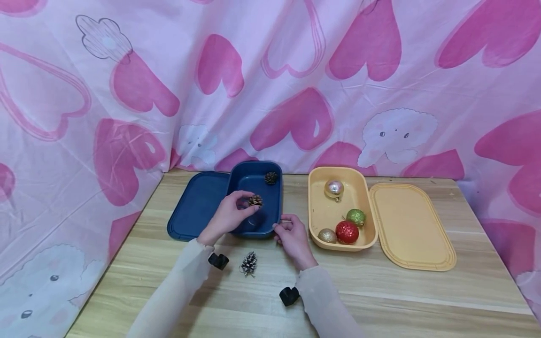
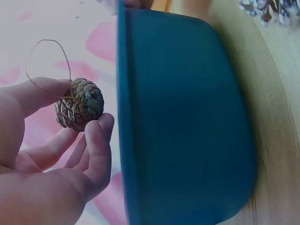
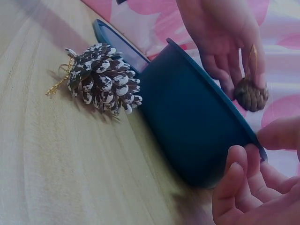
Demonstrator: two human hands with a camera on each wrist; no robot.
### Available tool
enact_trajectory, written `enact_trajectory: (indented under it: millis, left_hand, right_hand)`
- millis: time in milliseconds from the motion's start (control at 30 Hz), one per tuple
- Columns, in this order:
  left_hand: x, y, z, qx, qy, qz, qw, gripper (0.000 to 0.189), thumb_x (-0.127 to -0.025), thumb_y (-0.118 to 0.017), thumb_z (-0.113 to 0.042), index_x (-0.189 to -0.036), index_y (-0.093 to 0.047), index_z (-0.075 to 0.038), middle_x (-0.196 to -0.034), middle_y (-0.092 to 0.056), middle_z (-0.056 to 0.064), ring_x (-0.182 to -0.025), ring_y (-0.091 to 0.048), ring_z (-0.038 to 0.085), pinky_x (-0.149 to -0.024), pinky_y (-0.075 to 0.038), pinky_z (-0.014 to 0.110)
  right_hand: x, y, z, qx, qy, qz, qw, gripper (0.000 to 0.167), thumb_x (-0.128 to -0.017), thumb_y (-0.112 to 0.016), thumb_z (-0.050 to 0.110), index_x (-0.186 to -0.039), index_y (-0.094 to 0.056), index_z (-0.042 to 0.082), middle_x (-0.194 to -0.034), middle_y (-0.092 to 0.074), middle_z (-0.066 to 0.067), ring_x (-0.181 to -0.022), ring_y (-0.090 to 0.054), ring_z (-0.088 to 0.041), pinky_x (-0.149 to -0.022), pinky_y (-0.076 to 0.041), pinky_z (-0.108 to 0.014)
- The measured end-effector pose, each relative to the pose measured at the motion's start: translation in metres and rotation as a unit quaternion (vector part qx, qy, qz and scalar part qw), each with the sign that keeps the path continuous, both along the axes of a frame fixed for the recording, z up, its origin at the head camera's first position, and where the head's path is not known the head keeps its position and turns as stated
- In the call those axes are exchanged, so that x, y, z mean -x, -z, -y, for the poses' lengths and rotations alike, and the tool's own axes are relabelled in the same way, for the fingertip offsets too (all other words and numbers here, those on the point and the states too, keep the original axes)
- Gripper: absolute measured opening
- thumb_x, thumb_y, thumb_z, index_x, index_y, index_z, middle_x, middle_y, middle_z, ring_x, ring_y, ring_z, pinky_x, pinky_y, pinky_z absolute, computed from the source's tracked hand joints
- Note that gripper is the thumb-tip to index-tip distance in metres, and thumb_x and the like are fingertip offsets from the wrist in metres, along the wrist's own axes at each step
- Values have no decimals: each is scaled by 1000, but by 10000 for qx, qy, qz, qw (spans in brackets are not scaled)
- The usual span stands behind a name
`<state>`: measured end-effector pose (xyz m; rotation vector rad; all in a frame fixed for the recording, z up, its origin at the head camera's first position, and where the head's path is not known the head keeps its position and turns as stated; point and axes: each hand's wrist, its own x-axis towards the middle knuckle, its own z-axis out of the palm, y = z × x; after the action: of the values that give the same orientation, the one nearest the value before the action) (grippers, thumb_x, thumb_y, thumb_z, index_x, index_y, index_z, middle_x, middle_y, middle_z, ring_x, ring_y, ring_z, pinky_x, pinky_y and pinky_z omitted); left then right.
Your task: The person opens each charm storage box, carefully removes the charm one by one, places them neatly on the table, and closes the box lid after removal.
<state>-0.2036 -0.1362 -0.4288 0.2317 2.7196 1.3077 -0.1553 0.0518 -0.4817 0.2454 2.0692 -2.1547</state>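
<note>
My left hand (image 1: pixel 230 213) pinches a brown pine cone (image 2: pixel 80 104) with a thin gold loop, held above the open blue box (image 1: pixel 276 199). Another brown pine cone (image 1: pixel 271 178) lies inside that box at its far right corner. My right hand (image 1: pixel 294 239) grips the box's near right corner, thumb at the rim and fingers against the outer wall in the right wrist view. On the table in front of the box lies a white-tipped pine cone (image 3: pixel 104 79) with a gold cord, between my two forearms and touched by neither hand.
A blue lid (image 1: pixel 198 204) lies left of the blue box, close against it. To the right stands a yellow box (image 1: pixel 312 211) holding several bauble ornaments, red, green and gold among them. Beside it is a yellow lid (image 1: pixel 414 227). A pink heart-patterned cloth (image 1: pixel 291 117) hangs behind the wooden table (image 1: pixel 380 300).
</note>
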Motion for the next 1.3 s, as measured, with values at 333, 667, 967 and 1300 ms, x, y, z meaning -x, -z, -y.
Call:
enact_trajectory:
  millis: [333, 667, 967, 1300]
  left_hand:
    - [-17, -8, 20, -689, 7, 253, 9973, 43, -88, -70, -33, -126, -61, -15, -116, -66, 9, -100, -66, 21, -80, -56, 31]
    - [-39, -13, 38, -1083, -63, 214, 9939, 36, -90, -68, -29, -123, -62, -15, -116, -66, 9, -94, -67, 15, -76, -55, 26]
    - [-56, -11, 50, -1391, -31, 349, 9897, 35, -93, -65, -22, -124, -62, -8, -113, -67, 15, -90, -67, 10, -72, -54, 21]
    - [-73, -6, 66, -1412, 164, 534, 9884, 34, -93, -64, -17, -124, -61, -4, -108, -68, 16, -89, -70, 22, -79, -57, 27]
  right_hand:
    - [0, 0, 0, 4, -8, 36, 10000, 35, -90, -62, 5, -122, -50, -4, -88, -65, -13, -65, -62, -19, -62, -53, -31]
    - [-1, 0, -1, -9, -30, -20, 10000, 36, -90, -62, 6, -122, -50, -4, -89, -66, -14, -65, -62, -18, -61, -53, -30]
    - [-1, 0, -2, -50, -42, 16, 10000, 36, -90, -62, 7, -123, -50, -3, -94, -66, -22, -66, -62, -19, -62, -52, -29]
    - [-1, -1, -2, -19, -23, 53, 10000, 37, -90, -63, 7, -124, -50, -3, -90, -66, -13, -66, -62, -18, -63, -53, -30]
